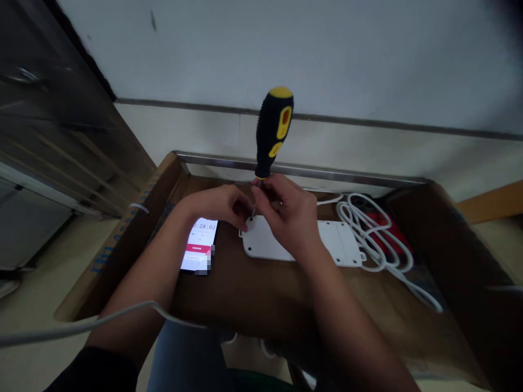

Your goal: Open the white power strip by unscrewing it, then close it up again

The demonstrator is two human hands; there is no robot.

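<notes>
Right hand (286, 218) gripping screwdriver (273, 128) upright, tip at hole of white plate (261, 243); left hand (216, 206) curled beside shaft (apparently steadying, contact unclear).

A black-and-yellow screwdriver handle (273, 130), white plastic plate (339, 242), white cable (359, 218)

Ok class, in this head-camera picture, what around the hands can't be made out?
Head view:
Screwdriver shaft: mostly hidden by the fingers of the right hand.
White plate middle: hidden by that hand and wrist.
Phone screen: first timer digit hidden by the left hand; lower corner blurred.
Red object: partly covered by coiled white cable, so its kind is unclear.
</notes>
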